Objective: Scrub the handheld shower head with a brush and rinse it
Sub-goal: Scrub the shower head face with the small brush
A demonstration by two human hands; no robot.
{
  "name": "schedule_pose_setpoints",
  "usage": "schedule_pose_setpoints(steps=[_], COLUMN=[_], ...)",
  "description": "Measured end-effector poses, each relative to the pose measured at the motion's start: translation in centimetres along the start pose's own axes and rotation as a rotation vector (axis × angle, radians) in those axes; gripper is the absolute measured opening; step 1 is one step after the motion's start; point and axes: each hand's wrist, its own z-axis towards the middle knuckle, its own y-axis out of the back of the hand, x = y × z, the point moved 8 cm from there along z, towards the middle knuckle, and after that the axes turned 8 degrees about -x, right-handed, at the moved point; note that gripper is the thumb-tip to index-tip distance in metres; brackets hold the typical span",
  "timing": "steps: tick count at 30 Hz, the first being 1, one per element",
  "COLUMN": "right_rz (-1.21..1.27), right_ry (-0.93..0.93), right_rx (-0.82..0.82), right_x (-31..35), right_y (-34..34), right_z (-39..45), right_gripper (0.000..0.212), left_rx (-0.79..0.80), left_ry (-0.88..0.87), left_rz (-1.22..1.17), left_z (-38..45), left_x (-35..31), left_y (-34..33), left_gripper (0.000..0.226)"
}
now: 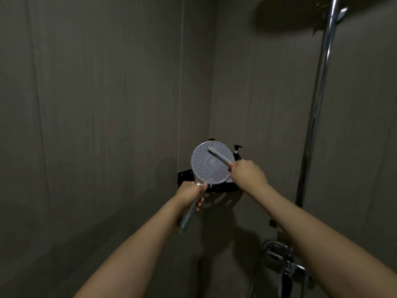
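Observation:
The handheld shower head (pixel 206 166) has a round pale face dotted with nozzles, turned toward me. Its chrome handle runs down and left. My left hand (pixel 192 193) grips that handle just below the face. A white toothbrush (pixel 218 155) lies across the upper right of the face, bristle end touching the nozzles near the top. My right hand (pixel 247 172) grips the brush's handle at the right edge of the face.
A black corner shelf (pixel 214 186) with pump bottles (pixel 237 152) sits behind the shower head. A chrome riser pipe (pixel 318 100) climbs the right wall to a dark overhead rain head (pixel 290 14). The chrome mixer tap (pixel 281 261) is at lower right. Grey tiled walls meet in the corner.

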Motion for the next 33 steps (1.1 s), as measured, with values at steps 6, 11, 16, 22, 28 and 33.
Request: schedule_pose_setpoints(steps=[6,11,16,22,28,33], right_rz=[-0.02,0.005,0.044,0.069,-0.057,-0.171], right_ry=[-0.048,0.0,-0.021,0.008,0.051,0.138], right_rx=[-0.046,0.036,0.03,0.003,-0.038,0.003], right_x=[-0.3,0.3,-0.7,-1.2,-2.2,-2.3], right_y=[0.9,-0.9,-0.2,-0.3,-0.2,-0.9], right_z=[0.2,-0.4,0.2,-0.7,-0.1,-1.7], right_gripper=[0.033,0.034,0.032,0.035,0.038,0.04], left_rx=[0.006,-0.005,0.007,0.007,0.007,0.011], left_ry=[-0.021,-0.034,-0.026,-0.012,-0.001,0.015], left_rz=[-0.004,0.004,0.007,-0.017,-0.034,-0.061], left_z=[-0.3,-0.6,-0.5,-0.3,-0.3,-0.2], left_x=[-1.0,-1.0,-0.4,-0.5,-0.3,-0.5], left_y=[0.0,0.2,0.4,0.9,0.9,0.9], left_gripper=[0.024,0.022,0.022,0.025,0.026,0.027])
